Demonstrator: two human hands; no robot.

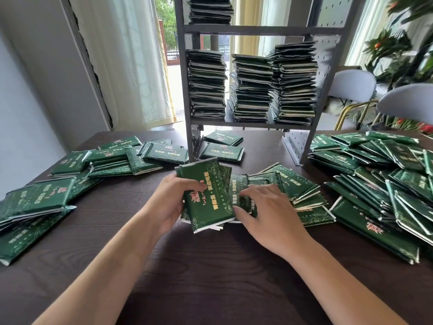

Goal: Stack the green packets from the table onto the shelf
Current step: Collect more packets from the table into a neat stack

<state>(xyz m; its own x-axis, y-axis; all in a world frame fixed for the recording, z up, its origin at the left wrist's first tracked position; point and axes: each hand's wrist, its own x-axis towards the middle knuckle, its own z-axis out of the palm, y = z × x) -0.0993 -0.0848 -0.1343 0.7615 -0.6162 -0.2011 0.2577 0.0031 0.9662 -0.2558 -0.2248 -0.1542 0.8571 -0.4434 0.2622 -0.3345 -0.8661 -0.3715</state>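
Head: left hand (169, 202) grips packets (206, 193)

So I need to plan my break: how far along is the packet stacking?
Roughly midway. Done: three tall stacks fill the shelf's middle level, another sits above. In hand: the left hand grips a small bundle while the right hand gathers more. Left: big loose piles on the table's right and left, and two packets under the shelf.
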